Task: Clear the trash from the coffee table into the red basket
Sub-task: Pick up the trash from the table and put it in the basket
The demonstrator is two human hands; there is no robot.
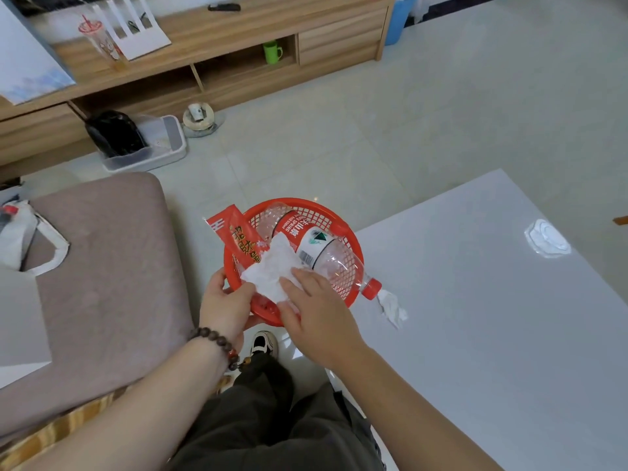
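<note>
My left hand point(227, 302) grips the near rim of the red basket point(353, 246), held beside the coffee table's left edge. In the basket lie a clear plastic bottle point(316, 246) with a red label and cap, a red snack wrapper point(238, 237) sticking out at the left, and a white tissue point(273, 270). My right hand point(314, 312) lies flat on the tissue, fingers spread, pressing it into the basket. A crumpled white tissue point(392, 305) sits on the white coffee table point(492, 334) just right of the bottle cap.
A bright ceiling light reflection point(547, 237) shows on the table's far right. A taupe sofa cushion point(108, 283) is at the left with a white bag point(23, 237) on it. A wooden TV cabinet point(238, 56), a litter tray point(149, 144) and bare floor lie beyond.
</note>
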